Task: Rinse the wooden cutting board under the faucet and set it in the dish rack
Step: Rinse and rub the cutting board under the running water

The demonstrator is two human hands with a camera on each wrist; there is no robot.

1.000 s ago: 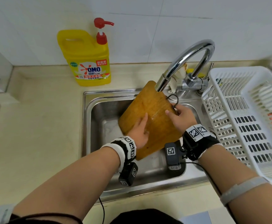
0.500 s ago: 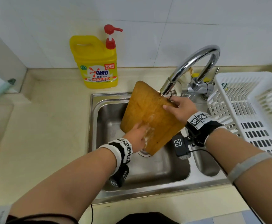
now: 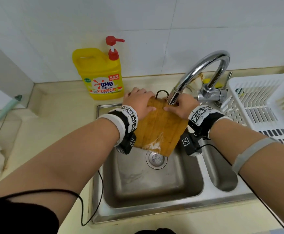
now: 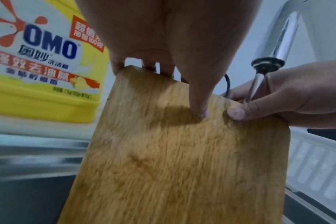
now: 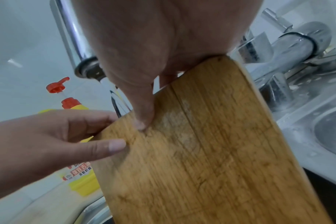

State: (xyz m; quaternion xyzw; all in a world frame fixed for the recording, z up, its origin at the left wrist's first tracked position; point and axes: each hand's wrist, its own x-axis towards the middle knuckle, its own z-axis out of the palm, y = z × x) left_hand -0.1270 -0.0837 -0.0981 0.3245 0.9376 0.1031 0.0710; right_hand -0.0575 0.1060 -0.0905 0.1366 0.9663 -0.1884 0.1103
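Both hands, left (image 3: 138, 103) and right (image 3: 181, 107), are gripping the wet board (image 3: 159, 130) under the faucet (image 3: 203, 71); slick wood risks slipping into the sink (image 3: 154, 188).

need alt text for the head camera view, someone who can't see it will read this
Both hands, left hand and right hand, grip the top edge of a wooden cutting board tilted over a steel sink, with water from the faucet running down it. A yellow detergent bottle stands behind; a white dish rack sits right.
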